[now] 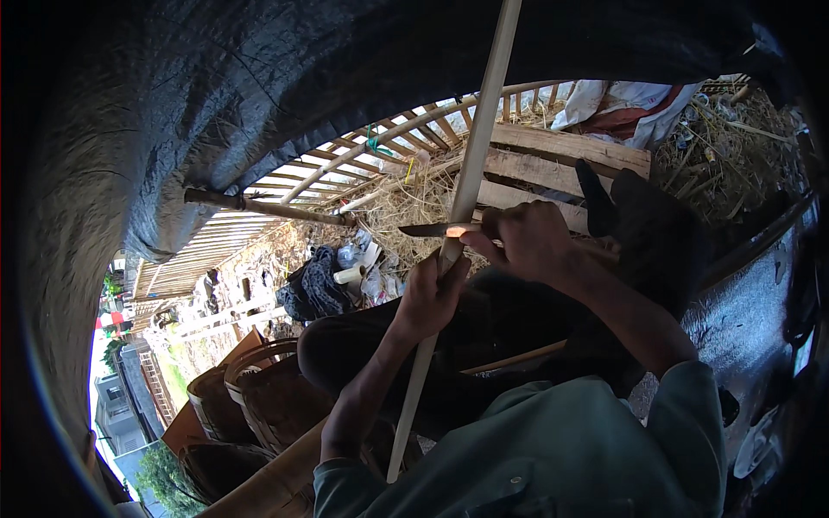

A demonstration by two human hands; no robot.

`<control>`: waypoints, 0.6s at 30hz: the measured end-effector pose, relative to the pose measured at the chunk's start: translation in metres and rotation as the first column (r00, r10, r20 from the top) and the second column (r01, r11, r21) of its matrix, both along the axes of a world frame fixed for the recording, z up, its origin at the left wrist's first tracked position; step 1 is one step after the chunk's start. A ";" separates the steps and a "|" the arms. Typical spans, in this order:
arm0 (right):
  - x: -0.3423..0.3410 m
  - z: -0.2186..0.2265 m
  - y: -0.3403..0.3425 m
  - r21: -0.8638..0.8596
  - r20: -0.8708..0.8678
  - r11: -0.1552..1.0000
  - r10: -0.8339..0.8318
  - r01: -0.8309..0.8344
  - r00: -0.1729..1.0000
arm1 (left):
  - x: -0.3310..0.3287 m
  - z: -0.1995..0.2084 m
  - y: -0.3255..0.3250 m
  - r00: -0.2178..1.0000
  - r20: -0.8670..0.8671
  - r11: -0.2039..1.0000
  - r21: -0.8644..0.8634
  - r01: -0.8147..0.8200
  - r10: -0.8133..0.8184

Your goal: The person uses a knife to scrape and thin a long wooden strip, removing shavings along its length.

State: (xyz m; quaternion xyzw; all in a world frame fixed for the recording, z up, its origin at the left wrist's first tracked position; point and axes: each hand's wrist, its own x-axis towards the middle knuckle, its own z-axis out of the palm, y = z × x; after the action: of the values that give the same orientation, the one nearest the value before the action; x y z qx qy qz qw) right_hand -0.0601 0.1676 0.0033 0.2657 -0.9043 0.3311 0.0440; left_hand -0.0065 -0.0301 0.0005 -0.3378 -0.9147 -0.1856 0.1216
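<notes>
A long pale strip of split bamboo or wood [484, 129] slants from the top of the view down past my lap. My left hand [432, 298] is closed round it near the middle. Just above, my right hand [534, 243] grips a knife [423, 230], whose handle is hidden in my fingers. The blade points left and lies across the strip, its tip reaching past the far side. Part of the blade near my fingers shines in the light.
Wooden planks [566, 155] and straw [406, 207] lie beyond my hands. A slatted bamboo fence [345, 164] curves behind. Dark patterned cloth [321, 285] is at the left, above several baskets [276, 393] and a thick bamboo pole [268, 479]. Black sheeting [259, 86] hangs overhead.
</notes>
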 end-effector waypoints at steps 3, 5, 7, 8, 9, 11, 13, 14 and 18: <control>0.011 0.000 -0.005 -0.002 0.012 0.998 0.057 -0.057 0.998 | 0.004 0.002 0.007 0.933 0.351 0.960 0.225 -0.170 0.083; 0.013 0.000 -0.007 -0.022 -0.006 0.997 0.080 -0.080 0.997 | 0.007 0.006 0.013 0.881 0.432 0.906 0.266 -0.329 0.193; 0.015 0.003 -0.010 0.048 0.052 0.998 0.042 -0.045 0.998 | 0.000 0.025 0.026 0.874 0.451 0.913 0.255 -0.320 0.180; 0.016 0.002 -0.010 0.050 0.058 0.998 0.041 -0.044 0.997 | -0.002 0.031 0.031 0.869 0.467 0.919 0.248 -0.307 0.165; 0.015 0.001 -0.011 0.071 0.068 0.997 0.025 -0.030 0.997 | -0.002 0.032 0.032 0.868 0.468 0.919 0.248 -0.307 0.163; 0.012 -0.003 -0.012 0.095 0.078 0.995 0.006 -0.013 0.997 | -0.002 0.033 0.035 0.842 0.470 0.903 0.186 -0.387 0.264; 0.010 -0.005 -0.010 0.078 -0.027 0.996 -0.033 0.036 0.999 | -0.007 0.035 0.041 0.828 0.505 0.885 0.234 -0.403 0.243; 0.004 -0.005 -0.007 0.082 -0.026 0.996 -0.034 0.036 0.999 | -0.008 0.037 0.044 0.815 0.535 0.865 0.279 -0.418 0.221; -0.066 0.010 0.025 0.071 -0.001 0.870 -0.490 0.488 0.872 | 0.005 0.037 0.047 0.708 0.630 0.855 0.129 -0.502 0.320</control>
State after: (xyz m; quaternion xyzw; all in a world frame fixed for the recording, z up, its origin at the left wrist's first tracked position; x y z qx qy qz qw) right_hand -0.1262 0.1926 0.0136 0.0268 -0.9533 0.2803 0.1093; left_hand -0.0011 0.0169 0.0370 -0.0269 -0.9208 -0.3807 -0.0802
